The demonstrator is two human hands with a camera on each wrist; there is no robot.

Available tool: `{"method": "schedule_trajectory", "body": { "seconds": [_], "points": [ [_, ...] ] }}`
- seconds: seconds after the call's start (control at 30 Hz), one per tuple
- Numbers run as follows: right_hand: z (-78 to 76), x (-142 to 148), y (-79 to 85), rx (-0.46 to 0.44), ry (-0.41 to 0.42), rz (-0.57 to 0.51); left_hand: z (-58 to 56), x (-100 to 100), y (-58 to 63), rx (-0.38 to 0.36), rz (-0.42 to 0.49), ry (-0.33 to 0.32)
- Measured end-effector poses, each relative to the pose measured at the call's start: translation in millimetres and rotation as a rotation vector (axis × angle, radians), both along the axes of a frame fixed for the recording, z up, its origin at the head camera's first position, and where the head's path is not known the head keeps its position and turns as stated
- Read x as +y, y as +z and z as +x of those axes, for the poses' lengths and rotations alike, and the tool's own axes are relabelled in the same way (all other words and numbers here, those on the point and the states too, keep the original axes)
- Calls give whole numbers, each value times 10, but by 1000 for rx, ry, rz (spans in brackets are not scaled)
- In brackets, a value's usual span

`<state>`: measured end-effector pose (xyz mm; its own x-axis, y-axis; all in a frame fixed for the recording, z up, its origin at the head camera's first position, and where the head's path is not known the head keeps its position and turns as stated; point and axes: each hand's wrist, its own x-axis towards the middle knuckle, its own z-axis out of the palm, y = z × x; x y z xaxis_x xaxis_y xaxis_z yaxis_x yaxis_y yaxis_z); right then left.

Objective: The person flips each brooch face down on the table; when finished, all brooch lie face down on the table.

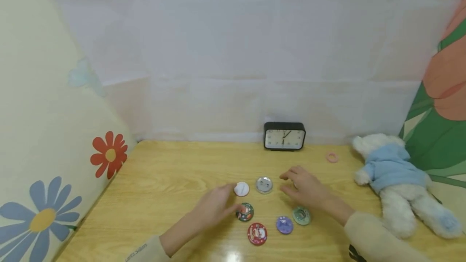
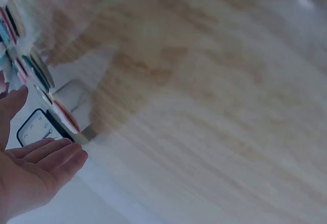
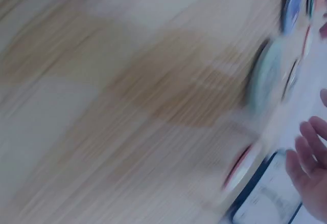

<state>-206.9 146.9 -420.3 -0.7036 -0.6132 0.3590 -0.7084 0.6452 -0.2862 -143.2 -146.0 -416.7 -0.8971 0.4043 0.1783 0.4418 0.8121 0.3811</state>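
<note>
Several round pin badges lie on the wooden table. My left hand reaches in from the left, fingertips right at the edge of a white badge, its thumb overlapping a dark green badge. In the left wrist view the fingers of that hand are loosely extended. My right hand hovers right of a silver badge, thumb and fingers apart with nothing between them. A light green badge lies just below it. In the right wrist view, a pale red-edged badge shows near that hand.
A purple badge and a red badge lie nearer the front. A black alarm clock stands at the back edge. Farther right are a pink ring and a plush toy in a blue top.
</note>
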Motion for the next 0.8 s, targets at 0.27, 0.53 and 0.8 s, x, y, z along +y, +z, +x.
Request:
{"method": "schedule_trajectory", "body": {
  "seconds": [0.27, 0.53, 0.8],
  "points": [
    [144, -468, -33, -151, 122, 71, 116, 41, -94, -28, -49, 30],
    [202, -662, -75, -153, 128, 124, 161, 67, -154, 51, -80, -10],
    [235, -726, -86, -243, 182, 136, 196, 69, -150, 112, -129, -37]
  ]
}}
